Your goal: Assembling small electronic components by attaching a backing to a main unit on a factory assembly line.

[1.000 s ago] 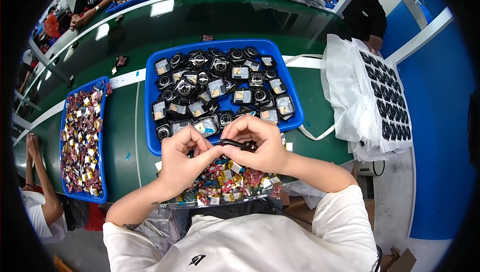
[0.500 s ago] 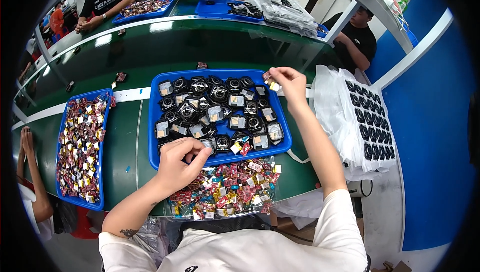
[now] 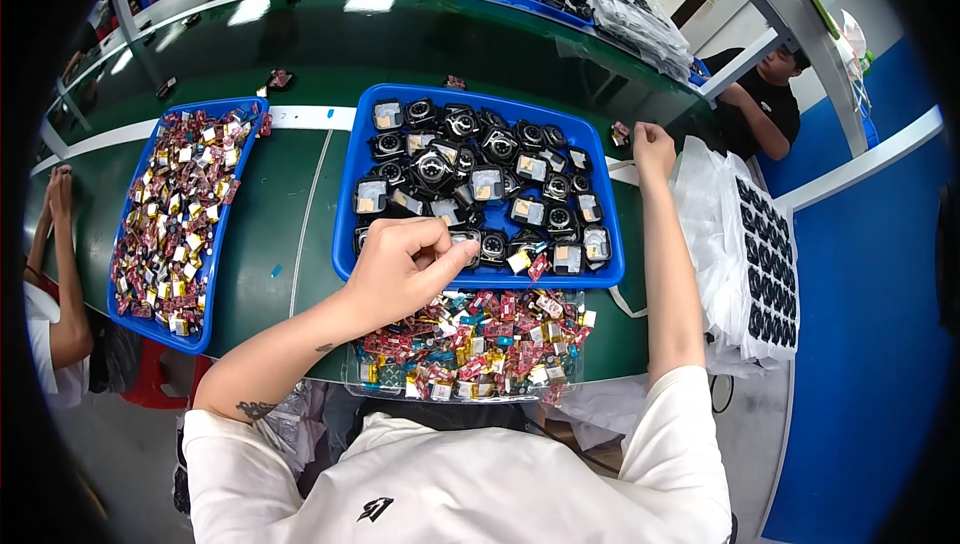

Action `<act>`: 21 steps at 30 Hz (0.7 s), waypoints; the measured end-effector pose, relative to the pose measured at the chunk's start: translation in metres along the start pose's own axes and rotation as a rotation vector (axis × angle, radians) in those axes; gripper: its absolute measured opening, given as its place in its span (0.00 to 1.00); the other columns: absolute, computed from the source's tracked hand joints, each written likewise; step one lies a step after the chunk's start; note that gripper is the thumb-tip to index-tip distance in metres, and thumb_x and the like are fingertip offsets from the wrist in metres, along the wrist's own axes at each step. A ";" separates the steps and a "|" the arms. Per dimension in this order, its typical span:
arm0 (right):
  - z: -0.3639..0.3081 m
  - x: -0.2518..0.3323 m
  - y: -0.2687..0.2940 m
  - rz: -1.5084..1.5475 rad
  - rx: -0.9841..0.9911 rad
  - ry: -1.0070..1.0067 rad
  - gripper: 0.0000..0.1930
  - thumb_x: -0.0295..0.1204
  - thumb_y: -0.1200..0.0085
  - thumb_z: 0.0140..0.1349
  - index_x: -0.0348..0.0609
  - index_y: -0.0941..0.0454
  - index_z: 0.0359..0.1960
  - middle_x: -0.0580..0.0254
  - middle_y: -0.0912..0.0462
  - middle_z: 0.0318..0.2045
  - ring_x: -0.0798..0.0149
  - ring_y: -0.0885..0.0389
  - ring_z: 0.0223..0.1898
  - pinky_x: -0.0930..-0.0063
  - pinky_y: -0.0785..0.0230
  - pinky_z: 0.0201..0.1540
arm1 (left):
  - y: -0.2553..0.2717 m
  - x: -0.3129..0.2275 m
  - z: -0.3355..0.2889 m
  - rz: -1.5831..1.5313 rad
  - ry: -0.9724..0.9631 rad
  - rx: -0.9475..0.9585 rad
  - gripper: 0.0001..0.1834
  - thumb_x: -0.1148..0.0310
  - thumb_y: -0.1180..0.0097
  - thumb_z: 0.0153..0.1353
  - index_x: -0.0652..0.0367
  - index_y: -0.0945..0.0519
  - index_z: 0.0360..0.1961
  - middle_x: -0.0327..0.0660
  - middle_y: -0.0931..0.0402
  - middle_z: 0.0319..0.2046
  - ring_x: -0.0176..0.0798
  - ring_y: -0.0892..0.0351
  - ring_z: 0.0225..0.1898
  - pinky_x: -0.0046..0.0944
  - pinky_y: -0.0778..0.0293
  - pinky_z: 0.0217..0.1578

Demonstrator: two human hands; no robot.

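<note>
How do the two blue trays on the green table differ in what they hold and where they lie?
The middle blue tray holds black round parts and lies in front of the person, with the left hand over its near edge. The left blue tray holds small red and yellow packets and lies apart, to the left. The middle one looks wider. Both are blue, rimmed and on the green table.

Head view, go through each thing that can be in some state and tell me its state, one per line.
Left hand: fingers pinched together over the near edge of the middle blue tray; anything held is too small to tell.
Right hand: closed, stretched past the tray's far right corner.
Middle blue tray: full of black round parts.
Left blue tray: full of small coloured packets.
Clear container: filled with coloured packets.
</note>
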State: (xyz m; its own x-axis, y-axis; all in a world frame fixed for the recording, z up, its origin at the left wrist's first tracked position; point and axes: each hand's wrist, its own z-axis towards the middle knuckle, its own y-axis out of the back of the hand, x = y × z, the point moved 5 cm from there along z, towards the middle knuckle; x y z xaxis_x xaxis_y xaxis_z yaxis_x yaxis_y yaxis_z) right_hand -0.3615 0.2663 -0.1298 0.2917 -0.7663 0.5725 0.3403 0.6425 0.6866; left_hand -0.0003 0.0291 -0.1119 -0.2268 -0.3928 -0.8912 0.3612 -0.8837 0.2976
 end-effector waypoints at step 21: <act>-0.214 0.147 0.096 0.336 0.815 1.038 0.07 0.26 0.42 0.48 0.45 0.23 0.31 0.65 0.24 0.39 0.61 0.27 0.45 0.65 0.38 0.46 | -0.013 -0.016 -0.001 0.169 -0.215 0.093 0.11 0.75 0.36 0.48 0.62 0.26 0.15 0.38 0.30 0.14 0.31 0.36 0.13 0.31 0.44 0.15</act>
State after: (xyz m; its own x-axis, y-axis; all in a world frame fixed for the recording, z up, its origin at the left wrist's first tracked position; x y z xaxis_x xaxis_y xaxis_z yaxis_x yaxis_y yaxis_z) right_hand -0.0943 0.2165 -0.0755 0.9107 0.0142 0.4129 -0.3937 0.3331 0.8568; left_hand -0.0005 0.0472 -0.1024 -0.3607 -0.5729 -0.7360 0.3281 -0.8166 0.4748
